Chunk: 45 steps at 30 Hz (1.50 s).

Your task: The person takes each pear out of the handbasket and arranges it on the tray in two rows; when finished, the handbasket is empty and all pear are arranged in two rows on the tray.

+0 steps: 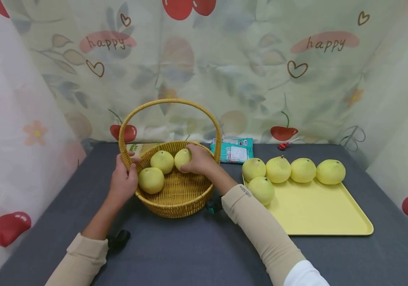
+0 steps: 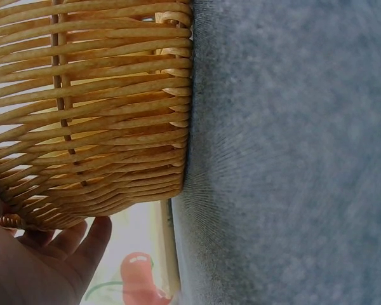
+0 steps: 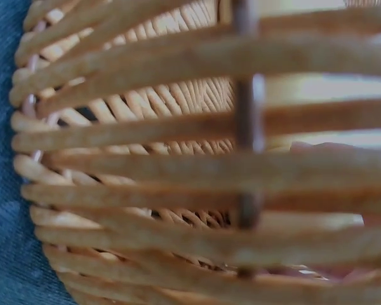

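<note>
A round wicker basket [image 1: 175, 212] with a tall arched handle [image 1: 170, 101] stands on the dark cloth. My left hand [image 1: 123, 178] grips its left side where the handle meets the rim. In the left wrist view, the fingers of the left hand [image 2: 51, 260] curl at the rim. My right hand [image 1: 200, 161] reaches over the right rim and holds a pale yellow pomelo [image 1: 181, 159] inside the basket, at the back. Two more pomelos, one behind [image 1: 162, 161] and one at left [image 1: 151, 180], lie inside. Basket weave [image 3: 133, 140] fills the right wrist view, mostly hiding the right hand.
To the right is a yellow tray [image 1: 318, 210] with several pomelos [image 1: 303, 170] along its back and left edges. Behind the basket lie a teal packet [image 1: 232, 151] and a partly hidden brown-and-green package [image 1: 134, 149]. A red wrapped lollipop [image 1: 283, 146] lies farther back.
</note>
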### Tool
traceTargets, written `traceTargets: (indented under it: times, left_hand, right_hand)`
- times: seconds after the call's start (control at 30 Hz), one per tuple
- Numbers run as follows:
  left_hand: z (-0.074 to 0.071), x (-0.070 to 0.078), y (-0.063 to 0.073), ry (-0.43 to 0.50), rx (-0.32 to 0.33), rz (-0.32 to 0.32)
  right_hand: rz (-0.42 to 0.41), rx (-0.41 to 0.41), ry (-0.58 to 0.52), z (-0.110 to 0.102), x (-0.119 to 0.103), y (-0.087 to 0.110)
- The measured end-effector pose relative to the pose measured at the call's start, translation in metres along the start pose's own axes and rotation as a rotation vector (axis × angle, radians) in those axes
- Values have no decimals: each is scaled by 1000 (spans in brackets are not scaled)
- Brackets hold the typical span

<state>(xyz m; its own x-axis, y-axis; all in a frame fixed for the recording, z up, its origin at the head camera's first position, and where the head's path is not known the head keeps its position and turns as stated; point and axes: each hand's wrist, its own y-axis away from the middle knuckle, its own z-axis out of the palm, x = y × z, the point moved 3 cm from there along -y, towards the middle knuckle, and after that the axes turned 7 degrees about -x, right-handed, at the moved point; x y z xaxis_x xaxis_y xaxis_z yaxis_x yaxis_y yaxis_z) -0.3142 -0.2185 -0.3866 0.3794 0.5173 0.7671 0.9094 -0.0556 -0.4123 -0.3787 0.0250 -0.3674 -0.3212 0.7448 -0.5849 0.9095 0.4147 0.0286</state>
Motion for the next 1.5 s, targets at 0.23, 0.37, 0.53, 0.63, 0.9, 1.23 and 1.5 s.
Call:
traceTargets:
  times: [0.23,0.37,0.53,0.63,0.9,1.23,1.5]
  left_hand:
    - [-1,0,2,2,6,-1]
    - [-1,0,2,-2,3,5]
    - [0,-1,2,7,4,2]
    - [-1,0,2,9,3,1]
    - [-1,1,0,-3,6,6]
    - [-1,1,0,-2,6,12]
    - [1,0,1,5,2,8]
  right_hand:
    - [-39,1,-1,-1,-5,4]
    - [-48,8,1,-4,-7,7]
    - [-54,10,7,-5,-7,9]
    - [-72,25,-10,-6,-7,11]
    - [-149,49,-60,-11,-8,21]
    - [-217,33,-46,-18,-13,38]
    - [-319,41,-58,-25,-18,61]
